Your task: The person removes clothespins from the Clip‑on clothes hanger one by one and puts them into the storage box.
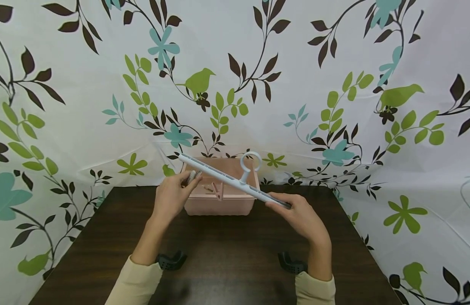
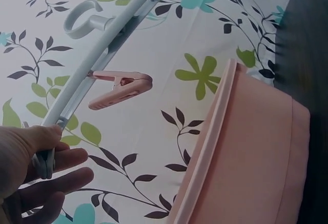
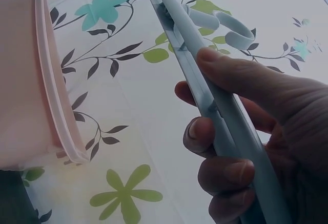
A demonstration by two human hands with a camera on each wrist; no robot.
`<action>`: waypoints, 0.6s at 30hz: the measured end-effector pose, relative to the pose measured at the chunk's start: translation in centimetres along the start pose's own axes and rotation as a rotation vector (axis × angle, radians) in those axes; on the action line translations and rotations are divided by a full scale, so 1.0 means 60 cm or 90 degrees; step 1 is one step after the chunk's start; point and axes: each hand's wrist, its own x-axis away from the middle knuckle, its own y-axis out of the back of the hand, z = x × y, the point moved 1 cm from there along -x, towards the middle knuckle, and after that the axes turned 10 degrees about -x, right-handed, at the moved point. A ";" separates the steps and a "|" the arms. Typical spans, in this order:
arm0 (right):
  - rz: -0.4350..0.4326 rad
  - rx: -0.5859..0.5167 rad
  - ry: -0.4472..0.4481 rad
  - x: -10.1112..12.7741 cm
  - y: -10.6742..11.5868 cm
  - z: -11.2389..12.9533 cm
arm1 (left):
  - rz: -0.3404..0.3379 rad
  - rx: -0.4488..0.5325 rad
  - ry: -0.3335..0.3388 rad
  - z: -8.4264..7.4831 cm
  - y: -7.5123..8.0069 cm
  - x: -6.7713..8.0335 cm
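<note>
A pale blue-grey clip hanger point(image 1: 223, 178) with a ring-shaped hook is held up at a slant, its left end higher in the head view. My right hand point(image 1: 296, 214) grips its lower right end, with fingers curled round the bar in the right wrist view. Near the other end, my left hand point(image 1: 173, 195) pinches a small grey clip point(image 2: 46, 165) between thumb and index finger, while the other fingers are loosely spread. From the bar's middle part hangs a pink clothespin point(image 2: 123, 88).
A pink plastic basket point(image 1: 219, 206) stands behind the hanger at the table's far edge. The dark wooden table point(image 1: 227, 254) meets a white cloth point(image 1: 257, 118) printed with leaves, flowers and birds. Black wrist mounts point(image 1: 171, 260) show by both sleeves.
</note>
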 end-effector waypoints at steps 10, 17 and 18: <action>0.014 -0.006 0.004 -0.004 -0.003 0.000 | -0.077 -0.121 -0.049 -0.003 -0.001 0.002; 0.013 -0.011 0.004 -0.004 -0.005 0.002 | -0.091 -0.120 -0.056 0.000 -0.002 0.002; 0.012 -0.014 0.001 -0.004 -0.005 0.002 | -0.095 -0.118 -0.058 0.000 -0.003 0.003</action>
